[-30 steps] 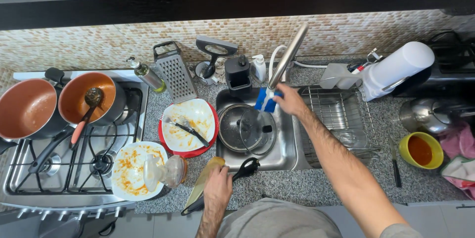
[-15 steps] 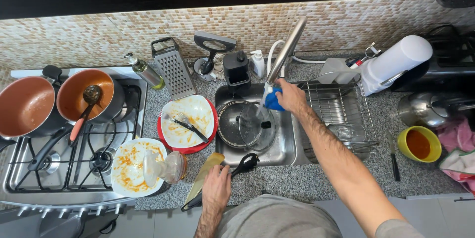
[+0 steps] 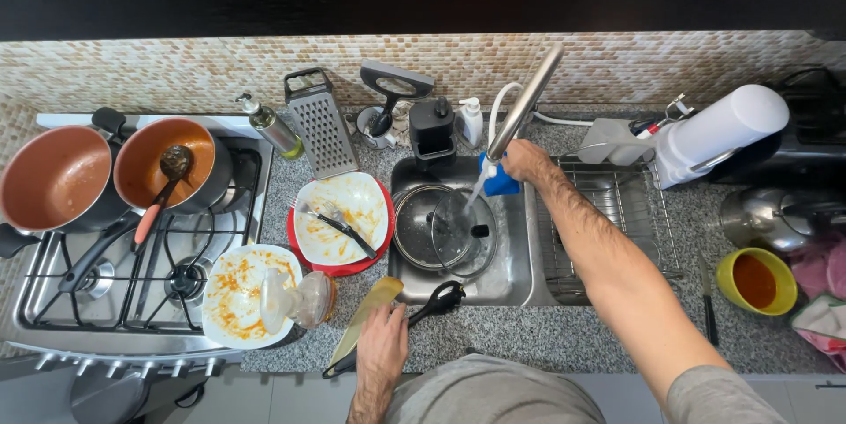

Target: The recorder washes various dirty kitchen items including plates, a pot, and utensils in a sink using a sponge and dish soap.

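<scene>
My right hand (image 3: 527,161) reaches over the sink (image 3: 511,278) and grips the blue nozzle (image 3: 500,182) at the end of the long steel faucet (image 3: 527,100). A thin stream of water falls from the nozzle onto a glass lid (image 3: 460,232) that leans in a dark pot (image 3: 416,228) in the basin. My left hand (image 3: 382,343) lies at the front edge of the counter, on top of a yellow-green spatula (image 3: 368,311) and a black utensil (image 3: 439,299). Whether it grips them is unclear.
Left of the sink are a dirty white plate on a red one (image 3: 342,219), another dirty plate (image 3: 238,293) and a glass (image 3: 304,301). Two copper-coloured pans (image 3: 53,179) stand on the stove. A wire rack (image 3: 617,212), a yellow cup (image 3: 754,281) and a grater (image 3: 319,124) stand around.
My right hand stays on the blue nozzle and has shifted slightly; a stream of water now shows clearly under it. My left hand has barely moved.
</scene>
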